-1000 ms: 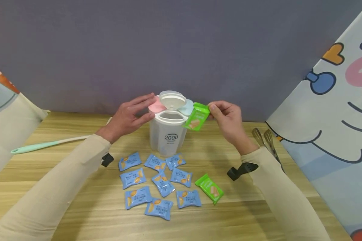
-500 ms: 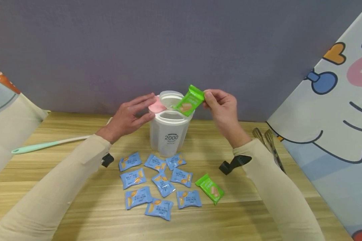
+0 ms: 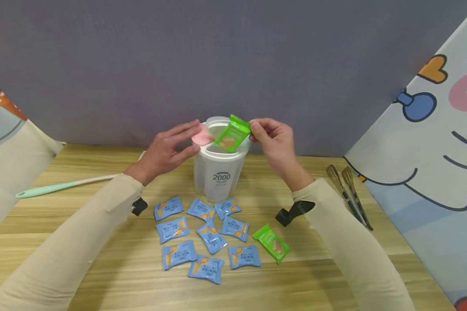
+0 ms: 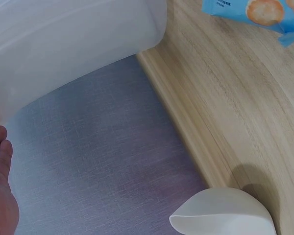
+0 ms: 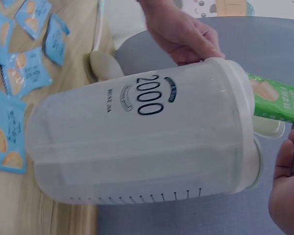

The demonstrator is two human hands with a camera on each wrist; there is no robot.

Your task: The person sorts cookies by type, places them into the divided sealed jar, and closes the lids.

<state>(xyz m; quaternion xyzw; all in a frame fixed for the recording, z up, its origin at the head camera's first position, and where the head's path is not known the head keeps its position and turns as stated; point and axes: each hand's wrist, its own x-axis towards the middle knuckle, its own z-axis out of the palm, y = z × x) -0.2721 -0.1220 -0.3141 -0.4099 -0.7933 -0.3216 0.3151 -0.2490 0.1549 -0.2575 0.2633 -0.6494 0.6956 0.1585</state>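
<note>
A translucent canister (image 3: 218, 175) marked 2000 stands upright on the table, its white top fitted with a pink lid (image 3: 203, 135) and a raised lid at the back. My left hand (image 3: 169, 147) rests against the canister's upper left side, fingers extended. Between thumb and fingers, my right hand (image 3: 274, 140) pinches the edge of a green wafer packet (image 3: 233, 134). That packet hangs tilted over the top, overlapping the front opening; in the right wrist view it is right at the rim. Several blue biscuit packets (image 3: 211, 236) lie in front, with another green wafer packet (image 3: 271, 243) to their right.
On the left lies a long utensil with a mint handle (image 3: 48, 190); its white bowl-shaped head (image 4: 225, 213) shows in the left wrist view. Metal tongs (image 3: 350, 196) lie at the right. A grey wall (image 3: 233, 65) rises close behind the canister.
My right hand has carried the green wafer packet up and left, from the canister's right side to above its top, then slightly down. My left hand has stayed in place.
</note>
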